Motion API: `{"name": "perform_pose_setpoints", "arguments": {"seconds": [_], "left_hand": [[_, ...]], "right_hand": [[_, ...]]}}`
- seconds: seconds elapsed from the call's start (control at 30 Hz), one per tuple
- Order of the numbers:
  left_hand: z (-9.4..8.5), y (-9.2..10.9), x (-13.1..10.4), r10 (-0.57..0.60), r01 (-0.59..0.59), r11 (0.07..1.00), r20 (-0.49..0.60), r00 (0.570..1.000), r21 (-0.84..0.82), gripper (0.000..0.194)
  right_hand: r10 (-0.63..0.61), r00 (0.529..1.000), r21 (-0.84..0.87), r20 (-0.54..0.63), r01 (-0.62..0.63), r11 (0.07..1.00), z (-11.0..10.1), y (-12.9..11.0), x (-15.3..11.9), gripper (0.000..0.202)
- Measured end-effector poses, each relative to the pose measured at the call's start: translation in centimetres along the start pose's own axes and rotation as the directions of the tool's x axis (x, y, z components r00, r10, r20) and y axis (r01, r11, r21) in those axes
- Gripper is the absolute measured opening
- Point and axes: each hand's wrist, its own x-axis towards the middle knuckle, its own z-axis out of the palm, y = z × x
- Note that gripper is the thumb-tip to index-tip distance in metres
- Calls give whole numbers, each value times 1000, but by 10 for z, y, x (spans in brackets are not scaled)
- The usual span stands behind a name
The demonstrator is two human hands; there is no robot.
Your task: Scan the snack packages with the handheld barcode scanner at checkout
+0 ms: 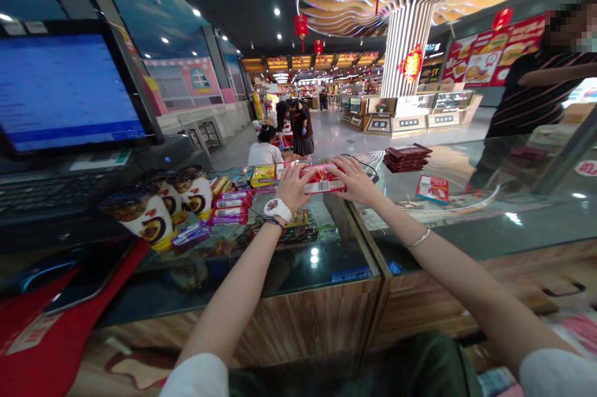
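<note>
Both of my hands grip a red box (325, 180) with a white barcode panel facing me, at the far side of the glass counter. My left hand (295, 185), with a white watch on its wrist, closes on the box's left end. On the right end, my right hand (355, 180) has its fingers over the top, and a silver bangle circles that forearm. Left of the box are yellow packets (263, 175) and purple-wrapped bars (231, 207). A stack of dark red packets (407, 157) lies to the right, near a flat red-and-white packet (432, 189).
A monitor (69, 89) and keyboard (37, 188) stand at left, beside several snack cups (147, 219). A phone (91, 279) lies on a red cloth (100, 316). Goods show through the glass top. Another person (527, 86) stands at right beyond the counter; several people are farther off.
</note>
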Motion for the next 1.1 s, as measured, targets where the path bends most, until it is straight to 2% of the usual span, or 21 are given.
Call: {"name": "perform_pose_setpoints", "arguments": {"seconds": [0.27,0.47,0.6,0.7,0.8,0.87,0.93,1.0,1.1], "left_hand": [[4,-5,1,97,-98,995,-33,995,-20,67],[4,-8,0,129,-130,991,-42,991,-24,64],[5,-9,-1,111,-112,994,-49,993,-10,59],[7,-12,-2,78,-78,997,-52,996,-8,58],[9,-17,-2,60,-60,998,-49,997,-10,56],[11,-19,-2,61,-61,998,-49,997,-15,54],[12,-21,-3,64,-65,998,-49,997,-20,54],[13,-23,-3,62,-63,998,-48,997,-23,54],[12,-24,-4,52,-53,998,-32,998,-19,56]], "right_hand": [[-34,997,49,-63,37,998,3,10,-4,56],[-24,999,64,-42,27,998,4,10,-5,57],[-6,1000,135,-31,10,991,1,14,-4,67],[79,994,244,-80,-57,968,-5,33,-6,66],[216,968,323,-124,-166,931,-9,68,-17,53],[259,963,329,-70,-223,918,-8,92,-26,54],[269,962,329,39,-267,906,-4,109,-35,59],[275,953,349,131,-304,887,1,118,-42,65],[249,938,396,243,-330,857,9,120,-46,70]]}}
